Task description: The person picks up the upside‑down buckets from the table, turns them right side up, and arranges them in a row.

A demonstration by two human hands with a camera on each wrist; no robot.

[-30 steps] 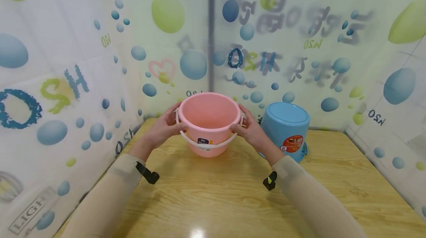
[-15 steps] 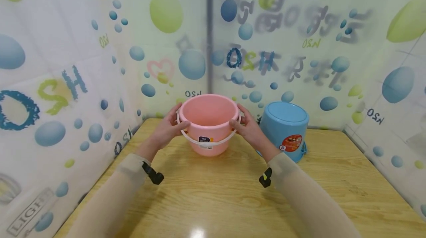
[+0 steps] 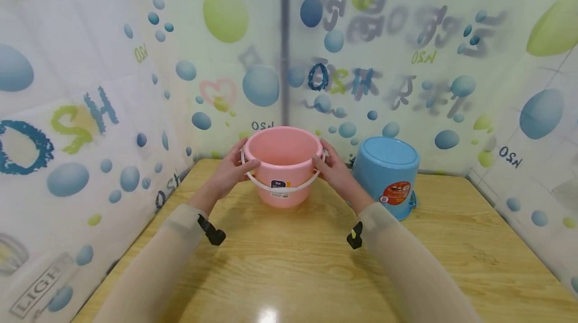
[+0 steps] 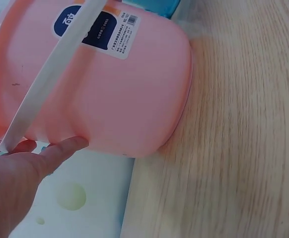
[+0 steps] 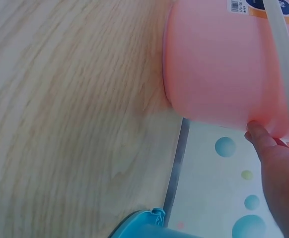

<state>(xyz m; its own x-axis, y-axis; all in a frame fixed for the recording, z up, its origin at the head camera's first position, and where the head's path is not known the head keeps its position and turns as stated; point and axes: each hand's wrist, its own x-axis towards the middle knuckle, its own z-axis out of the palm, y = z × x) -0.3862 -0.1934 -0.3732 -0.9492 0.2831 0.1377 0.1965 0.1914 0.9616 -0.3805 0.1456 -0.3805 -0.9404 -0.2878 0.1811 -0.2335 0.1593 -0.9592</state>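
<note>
Comparing with a second ago, I see the pink bucket [image 3: 284, 172] slightly farther back over the desk [image 3: 289, 263], upright, its base seemingly resting there; I judge this a small repositioning under steady two-sided control. My left hand [image 3: 228, 172] grips it near the rim, thumb on the front wall, fingers round the side. My right hand [image 3: 338, 171] mirrors that, pinching the opposite side close to where the white handle [image 3: 289, 190] meets it. That handle hangs across the front. Rightward, the blue bucket [image 3: 384, 176] stands upside down, unmoved, apart from the pink one.
</note>
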